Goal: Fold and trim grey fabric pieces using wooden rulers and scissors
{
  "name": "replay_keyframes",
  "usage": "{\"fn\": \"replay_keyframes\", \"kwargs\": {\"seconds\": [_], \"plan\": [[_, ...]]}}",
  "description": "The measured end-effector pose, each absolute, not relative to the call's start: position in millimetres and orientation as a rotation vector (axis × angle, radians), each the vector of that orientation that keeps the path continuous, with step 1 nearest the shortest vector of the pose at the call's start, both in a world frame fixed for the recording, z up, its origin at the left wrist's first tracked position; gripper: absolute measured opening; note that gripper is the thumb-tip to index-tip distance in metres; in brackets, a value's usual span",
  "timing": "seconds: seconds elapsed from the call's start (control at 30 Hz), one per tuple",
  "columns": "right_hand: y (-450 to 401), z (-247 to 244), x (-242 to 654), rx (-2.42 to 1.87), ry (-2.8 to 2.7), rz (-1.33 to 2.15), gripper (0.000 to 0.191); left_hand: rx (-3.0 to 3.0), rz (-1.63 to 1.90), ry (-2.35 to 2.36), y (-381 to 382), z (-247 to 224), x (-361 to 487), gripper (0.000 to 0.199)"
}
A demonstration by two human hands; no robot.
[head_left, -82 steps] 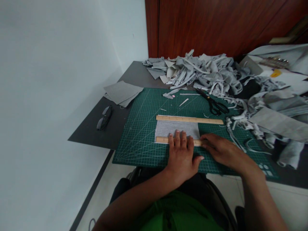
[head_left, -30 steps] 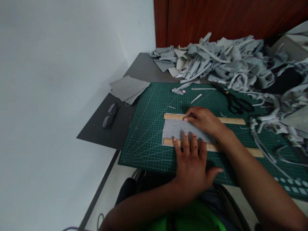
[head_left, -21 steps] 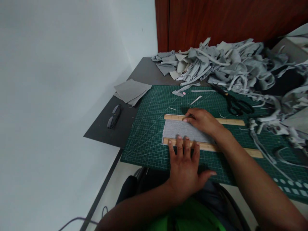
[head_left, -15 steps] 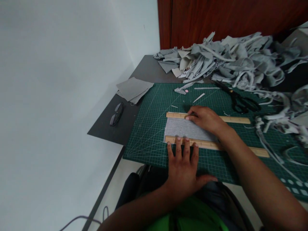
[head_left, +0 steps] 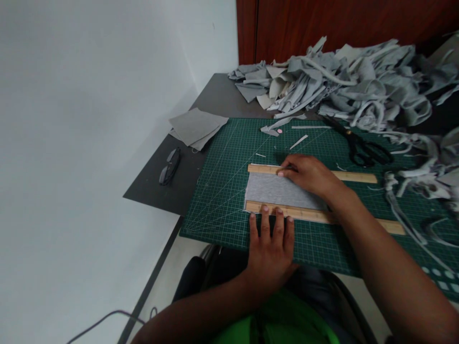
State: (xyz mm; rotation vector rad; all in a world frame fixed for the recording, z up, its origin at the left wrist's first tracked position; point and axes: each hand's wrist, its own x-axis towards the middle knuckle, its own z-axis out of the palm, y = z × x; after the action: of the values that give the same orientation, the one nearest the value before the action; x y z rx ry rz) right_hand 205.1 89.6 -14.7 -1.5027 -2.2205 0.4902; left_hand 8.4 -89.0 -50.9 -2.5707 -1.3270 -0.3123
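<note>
A grey piece of fabric [head_left: 283,190] lies flat on a green cutting mat [head_left: 222,186], with one wooden ruler along each long edge. My left hand [head_left: 270,248] is open, palm down, its fingertips resting at the near ruler [head_left: 315,215]; its thumb is mostly hidden. At the far edge, my right hand [head_left: 310,177] is closed, thumb and forefinger gripping the far ruler [head_left: 263,169]. Its wrist and forearm cover part of the fabric and both rulers.
Black scissors [head_left: 358,143] lie at the mat's far right, near thin fabric scraps [head_left: 274,128]. A heap of grey offcuts [head_left: 344,81] fills the back. Folded grey cloths [head_left: 197,126] and eyeglasses [head_left: 169,166] lie on the dark tabletop [head_left: 150,191], left.
My left thumb, stretched out to the right before, is now drawn in beside the palm. The view has shifted slightly. My right hand stays at the far ruler.
</note>
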Motion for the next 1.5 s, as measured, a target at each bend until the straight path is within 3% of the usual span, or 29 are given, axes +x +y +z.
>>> {"fn": "replay_keyframes", "kwargs": {"seconds": [0.43,0.87,1.03,1.17,1.5], "plan": [[92,-17,208,-1.459,-2.238,0.486,0.010,-2.587,-0.330,-1.317,-90,-57,9,0.097],[93,-19,208,-1.454,-2.219,0.520,0.009,-2.666,-0.372,-1.494,-85,-40,14,0.142],[95,-20,209,-1.466,-2.204,0.517,0.010,-2.644,-0.469,-1.578,-83,-29,25,0.146],[98,-19,210,-1.465,-2.137,0.592,0.013,-2.658,-0.535,-1.508,-71,-18,33,0.125],[108,-21,213,-1.414,-2.012,0.733,0.018,-2.792,-0.676,-1.399,-30,-16,37,0.023]]}}
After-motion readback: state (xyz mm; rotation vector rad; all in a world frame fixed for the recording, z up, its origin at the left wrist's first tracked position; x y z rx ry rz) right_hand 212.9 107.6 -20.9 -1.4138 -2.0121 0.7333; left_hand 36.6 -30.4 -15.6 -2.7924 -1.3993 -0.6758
